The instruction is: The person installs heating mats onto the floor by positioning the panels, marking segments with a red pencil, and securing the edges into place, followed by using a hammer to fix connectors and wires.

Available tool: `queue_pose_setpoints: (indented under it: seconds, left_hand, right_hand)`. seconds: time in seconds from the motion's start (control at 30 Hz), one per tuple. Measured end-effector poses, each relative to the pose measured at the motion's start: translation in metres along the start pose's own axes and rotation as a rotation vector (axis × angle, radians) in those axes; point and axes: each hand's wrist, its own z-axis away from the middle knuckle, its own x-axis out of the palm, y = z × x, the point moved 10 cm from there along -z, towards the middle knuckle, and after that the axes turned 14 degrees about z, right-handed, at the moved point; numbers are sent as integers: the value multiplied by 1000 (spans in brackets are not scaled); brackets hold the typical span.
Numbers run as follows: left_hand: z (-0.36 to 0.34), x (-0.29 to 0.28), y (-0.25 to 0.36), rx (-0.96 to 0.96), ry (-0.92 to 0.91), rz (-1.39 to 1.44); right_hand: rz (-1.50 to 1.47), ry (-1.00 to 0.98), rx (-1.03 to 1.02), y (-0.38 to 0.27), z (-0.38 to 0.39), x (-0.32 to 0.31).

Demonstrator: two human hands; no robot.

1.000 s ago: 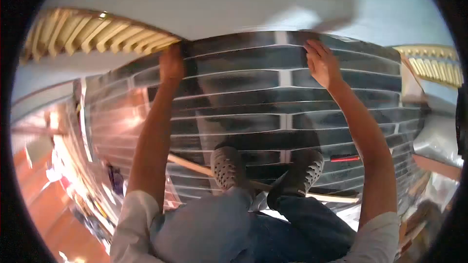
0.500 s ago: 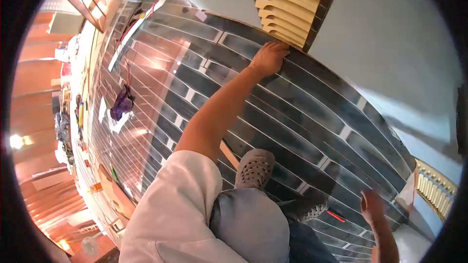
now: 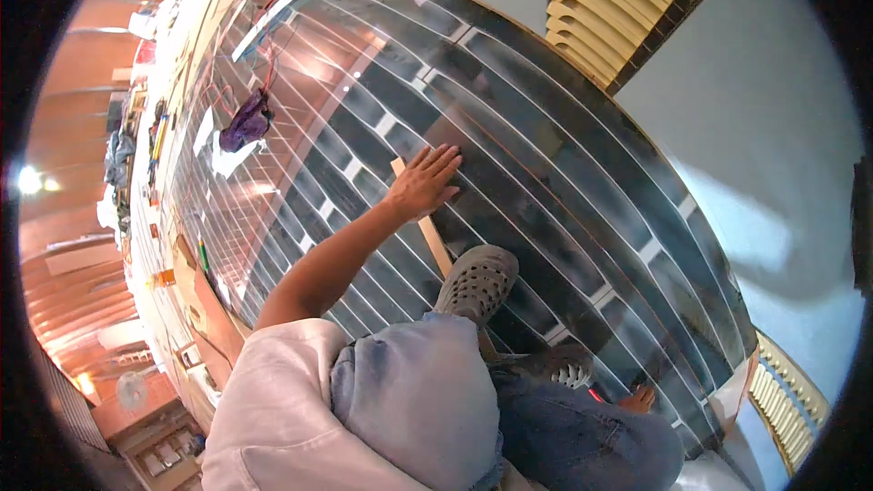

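My left hand (image 3: 426,184) lies with its fingers stretched out over a large dark glossy panel (image 3: 509,209) that is divided by pale lines. Under or right beside that hand runs a narrow light wooden strip (image 3: 435,241), partly hidden by the hand and my grey clog (image 3: 479,282). My right hand (image 3: 638,398) shows only in part beyond my right knee, low over the panel. Close to it is the tip of a thin red object (image 3: 596,395), mostly hidden by my leg. What the right fingers do is not visible.
Both my clogs are on the panel. A purple cloth (image 3: 247,123) lies on white paper toward the left, near a long pale strip (image 3: 300,2) with wires. Yellow slatted pieces (image 3: 618,0) stand beyond the panel's far edge. A cluttered bench (image 3: 150,164) runs along the left.
My left hand has come back from the panel's far edge to beside the wooden strip. My right hand has moved left, behind my knee. The view has shifted.
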Motion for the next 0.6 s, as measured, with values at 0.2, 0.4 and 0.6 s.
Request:
queue_pose_setpoints:
  seconds: [0.2,0.4,0.6]
  left_hand:
    - [130,-46,-31,-348,-44,-4]
    - [277,-78,-43,-639,-34,5]
    - [302,-126,-45,-832,43,48]
  right_hand:
    - [-252,-285,220,94,-96,41]
    - [-271,-288,216,100,-182,46]
    - [-322,-301,196,98,-226,50]
